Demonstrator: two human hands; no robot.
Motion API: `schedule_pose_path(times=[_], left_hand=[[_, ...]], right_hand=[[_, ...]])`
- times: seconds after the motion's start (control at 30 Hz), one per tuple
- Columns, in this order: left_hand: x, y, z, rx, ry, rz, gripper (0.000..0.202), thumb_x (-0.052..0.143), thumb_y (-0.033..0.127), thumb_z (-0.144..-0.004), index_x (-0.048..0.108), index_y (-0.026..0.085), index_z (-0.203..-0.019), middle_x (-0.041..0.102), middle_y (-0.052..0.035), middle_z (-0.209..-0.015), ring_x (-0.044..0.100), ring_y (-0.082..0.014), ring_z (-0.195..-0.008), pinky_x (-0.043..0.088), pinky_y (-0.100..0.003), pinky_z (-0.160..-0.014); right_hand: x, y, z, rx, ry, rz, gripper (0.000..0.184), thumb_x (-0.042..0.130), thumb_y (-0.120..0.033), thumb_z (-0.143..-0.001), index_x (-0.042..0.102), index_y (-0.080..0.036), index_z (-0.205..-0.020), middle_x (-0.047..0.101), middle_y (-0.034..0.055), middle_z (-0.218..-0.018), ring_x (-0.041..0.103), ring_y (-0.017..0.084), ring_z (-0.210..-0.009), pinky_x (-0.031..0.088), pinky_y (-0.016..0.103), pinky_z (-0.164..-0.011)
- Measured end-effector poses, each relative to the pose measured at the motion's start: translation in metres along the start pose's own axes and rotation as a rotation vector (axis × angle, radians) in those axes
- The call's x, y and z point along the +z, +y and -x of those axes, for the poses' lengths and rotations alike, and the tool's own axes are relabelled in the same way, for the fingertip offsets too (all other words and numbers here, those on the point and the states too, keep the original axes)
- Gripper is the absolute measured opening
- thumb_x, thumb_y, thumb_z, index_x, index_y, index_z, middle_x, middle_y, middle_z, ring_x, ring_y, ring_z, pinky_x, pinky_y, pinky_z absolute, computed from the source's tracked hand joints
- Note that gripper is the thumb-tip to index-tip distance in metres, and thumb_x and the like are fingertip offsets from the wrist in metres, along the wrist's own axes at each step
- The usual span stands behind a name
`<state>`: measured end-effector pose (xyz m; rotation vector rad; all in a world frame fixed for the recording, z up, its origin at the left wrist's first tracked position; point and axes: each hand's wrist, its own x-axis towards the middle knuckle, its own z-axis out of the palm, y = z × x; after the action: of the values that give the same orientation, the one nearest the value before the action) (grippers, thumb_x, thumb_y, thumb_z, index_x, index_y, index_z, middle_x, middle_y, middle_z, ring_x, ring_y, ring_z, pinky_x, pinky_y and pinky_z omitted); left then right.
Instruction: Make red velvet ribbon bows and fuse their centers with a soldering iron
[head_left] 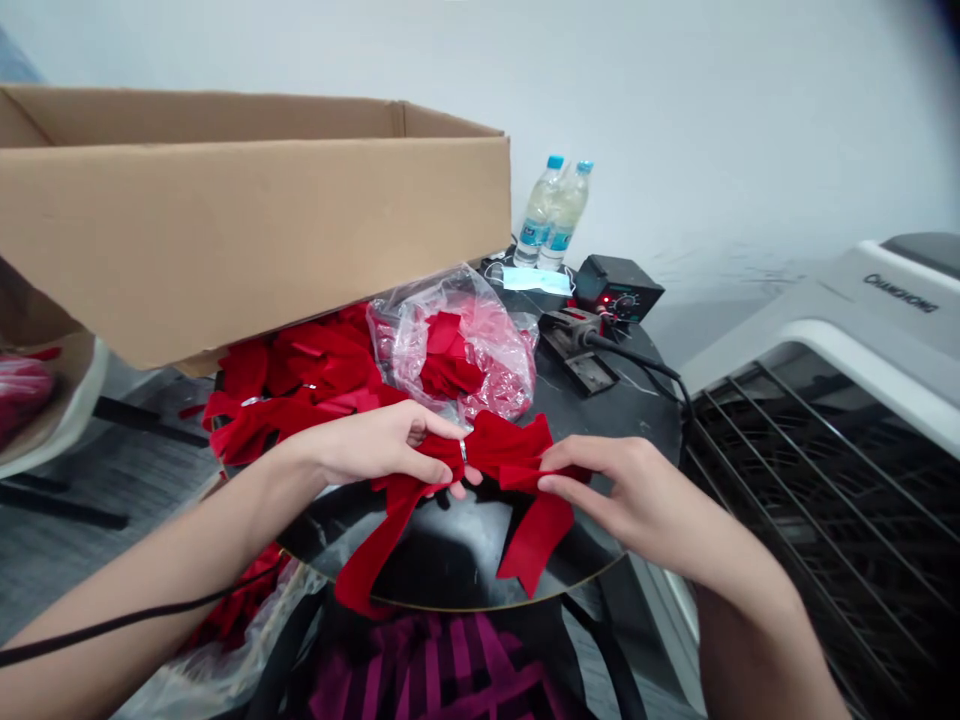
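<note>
Red bow (510,445) held over front part of black table (446,565). Left-hand (401,445) grip pinches near its centre by silvery tie (463,452); right-hand (615,490) grip pinches its right side. Step: probably shaping; next move likely needs steady centre, light tug rightward.

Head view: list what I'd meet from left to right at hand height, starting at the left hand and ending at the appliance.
Left hand → red fabric bow → right hand → grilled appliance.
</note>
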<state>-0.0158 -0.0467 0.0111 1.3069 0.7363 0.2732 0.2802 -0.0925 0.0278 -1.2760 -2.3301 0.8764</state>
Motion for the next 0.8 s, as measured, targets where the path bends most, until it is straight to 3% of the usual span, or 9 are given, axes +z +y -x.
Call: schedule_pose_path(times=[0.13,0.23,0.33,0.43,0.57,0.67,0.73,0.8], left_hand=[[-0.002,0.000,-0.014,-0.003,0.003,0.121,0.018,0.078,0.019,-0.084,0.078,0.015,-0.102,0.079,-0.0119,-0.108,0.077,-0.0186,-0.090,0.059,-0.026,-0.081],[-0.002,0.002,-0.023,-0.066,0.055,0.153,0.041,0.082,0.022,-0.080,0.072,0.016,-0.119,0.078,-0.0099,-0.106,0.076,-0.0212,-0.088,0.060,-0.031,-0.077],[-0.002,0.006,-0.029,-0.097,0.114,-0.183,0.071,0.084,0.029,-0.077,0.060,0.019,-0.142,0.078,-0.0094,-0.112,0.075,-0.0252,-0.096,0.059,-0.036,-0.085],[-0.002,0.009,-0.031,-0.056,0.115,-0.546,0.073,0.084,0.032,-0.073,0.062,0.018,-0.141,0.073,-0.0094,-0.127,0.071,-0.0292,-0.111,0.055,-0.036,-0.096],[-0.003,0.011,-0.032,-0.063,0.023,-0.744,0.074,0.085,0.027,-0.065,0.065,0.018,-0.136,0.068,-0.0109,-0.139,0.064,-0.0347,-0.127,0.049,-0.038,-0.108],[-0.006,0.012,-0.034,-0.011,-0.161,-0.621,0.057,0.081,0.016,-0.068,0.072,0.021,-0.124,0.073,-0.0087,-0.133,0.068,-0.0326,-0.121,0.053,-0.037,-0.104],[-0.009,0.010,-0.037,-0.018,-0.310,-0.363,0.050,0.081,0.014,-0.072,0.073,0.021,-0.121,0.076,-0.0091,-0.127,0.073,-0.0312,-0.113,0.059,-0.035,-0.093],[-0.010,0.005,-0.040,-0.034,-0.336,-0.098,0.047,0.084,0.022,-0.076,0.074,0.019,-0.122,0.076,-0.0130,-0.127,0.074,-0.0315,-0.112,0.061,-0.035,-0.087]], right_hand=[[-0.022,0.009,-0.006,-0.059,-0.084,0.086,0.019,0.054,-0.033,-0.106,0.071,-0.026,-0.107,0.074,0.0011,-0.104,0.069,0.017,-0.092,0.050,0.029,-0.083],[-0.036,0.014,-0.008,-0.082,-0.145,0.179,0.023,0.047,-0.031,-0.109,0.068,-0.024,-0.107,0.072,0.0025,-0.105,0.067,0.017,-0.090,0.048,0.029,-0.082],[-0.046,0.019,-0.008,-0.080,-0.201,0.248,0.026,0.042,-0.030,-0.109,0.067,-0.024,-0.105,0.070,0.0030,-0.105,0.066,0.017,-0.089,0.048,0.030,-0.080],[-0.052,0.024,-0.007,-0.051,-0.252,0.236,0.029,0.041,-0.032,-0.110,0.067,-0.023,-0.102,0.070,0.0031,-0.103,0.067,0.017,-0.088,0.049,0.029,-0.079],[-0.054,0.033,-0.006,-0.059,-0.266,0.128,0.025,0.045,-0.030,-0.108,0.068,-0.023,-0.103,0.072,0.0023,-0.102,0.068,0.016,-0.089,0.049,0.026,-0.079],[-0.055,0.038,-0.009,-0.081,-0.262,0.076,0.022,0.048,-0.031,-0.108,0.069,-0.023,-0.104,0.072,0.0019,-0.103,0.068,0.015,-0.090,0.049,0.025,-0.081],[-0.058,0.040,-0.012,-0.090,-0.251,0.079,0.022,0.050,-0.032,-0.107,0.069,-0.024,-0.103,0.072,0.0015,-0.102,0.067,0.014,-0.089,0.049,0.024,-0.081],[-0.063,0.039,-0.017,-0.113,-0.238,0.098,0.021,0.052,-0.035,-0.106,0.070,-0.024,-0.102,0.072,0.0005,-0.100,0.067,0.014,-0.086,0.049,0.024,-0.079]])
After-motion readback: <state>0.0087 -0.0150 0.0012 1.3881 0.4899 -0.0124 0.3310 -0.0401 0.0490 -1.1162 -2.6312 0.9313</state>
